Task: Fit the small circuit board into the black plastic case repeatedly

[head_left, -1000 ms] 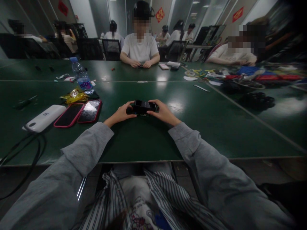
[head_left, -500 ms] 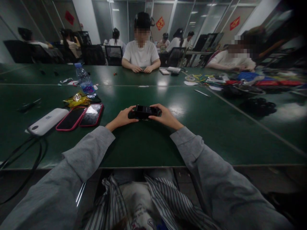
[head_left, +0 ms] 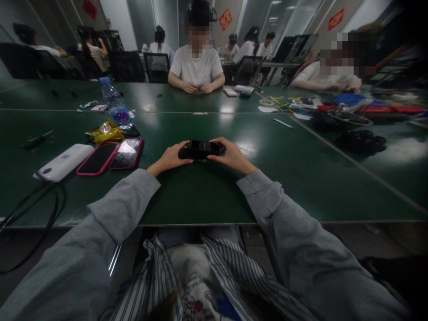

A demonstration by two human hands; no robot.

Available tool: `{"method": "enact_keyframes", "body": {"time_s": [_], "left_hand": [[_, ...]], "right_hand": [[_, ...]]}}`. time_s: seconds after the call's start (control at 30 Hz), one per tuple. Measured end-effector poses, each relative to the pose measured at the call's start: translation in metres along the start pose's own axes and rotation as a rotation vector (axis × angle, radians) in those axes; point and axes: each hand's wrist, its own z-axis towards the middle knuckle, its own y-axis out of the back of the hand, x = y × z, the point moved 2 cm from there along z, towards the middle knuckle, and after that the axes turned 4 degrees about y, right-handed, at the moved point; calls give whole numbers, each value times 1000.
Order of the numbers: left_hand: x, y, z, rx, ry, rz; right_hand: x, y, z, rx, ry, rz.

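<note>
A small black boxy device [head_left: 201, 150] rests low over the green table [head_left: 200, 196], straight ahead of me. My left hand [head_left: 170, 157] grips its left end with curled fingers. My right hand [head_left: 230, 155] grips its right end, thumb on top. Both grey sleeves reach forward from the bottom corners. The device's underside is hidden.
Two phones in pink cases [head_left: 112, 156] and a white power bank [head_left: 64, 162] with black cables lie at my left. Behind them are a yellow wrapper [head_left: 104, 132] and a water bottle [head_left: 114, 106]. A person in white [head_left: 195, 67] sits opposite; clutter [head_left: 334, 111] covers the right side.
Only the camera view shifted slightly up and down. Both hands stay closed on the black device in the same place.
</note>
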Motion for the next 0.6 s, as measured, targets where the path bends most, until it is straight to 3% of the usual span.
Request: {"method": "enact_keyframes", "body": {"time_s": [0.6], "left_hand": [[1, 0, 0, 6, -1, -30]], "right_hand": [[-4, -1, -2, -76, -74, 70]]}}
